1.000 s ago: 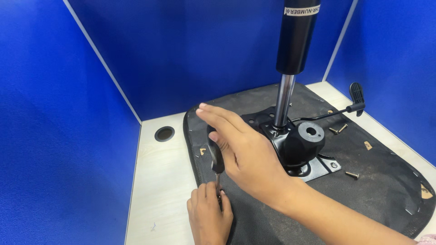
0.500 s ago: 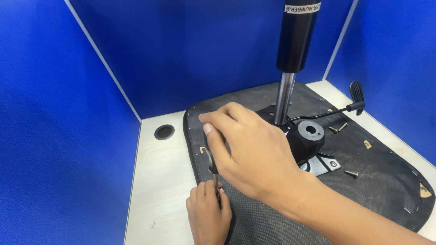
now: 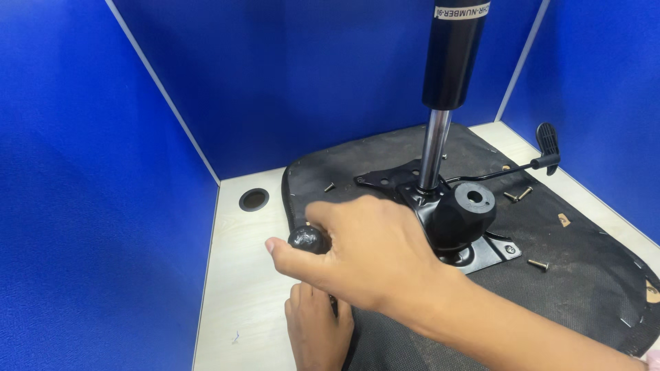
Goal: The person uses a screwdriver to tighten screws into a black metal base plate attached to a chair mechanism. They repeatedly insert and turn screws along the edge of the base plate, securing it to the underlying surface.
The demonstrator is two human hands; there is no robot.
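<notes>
My right hand [image 3: 371,254] is closed around the round black handle of a screwdriver [image 3: 307,239], which stands at the left edge of an upturned black chair seat [image 3: 584,275]. Just below it, my left hand [image 3: 316,333] rests on the seat edge with its fingers pinched at the tool's shaft; the tip is hidden. A black metal mechanism plate [image 3: 491,254] with a round knob [image 3: 467,209] sits on the seat right of my hands. A gas cylinder [image 3: 450,62] rises from it.
A pale desk [image 3: 237,288] with a round cable hole [image 3: 254,199] carries the seat. Loose screws lie on the seat [image 3: 537,264] [image 3: 517,196] [image 3: 329,186]. A black lever [image 3: 546,141] sticks out at the far right. Blue partition walls [image 3: 96,206] enclose the desk.
My right hand, open above the tool a second ago, has come down and to the left and closed over the screwdriver handle. My left hand has stayed at the shaft.
</notes>
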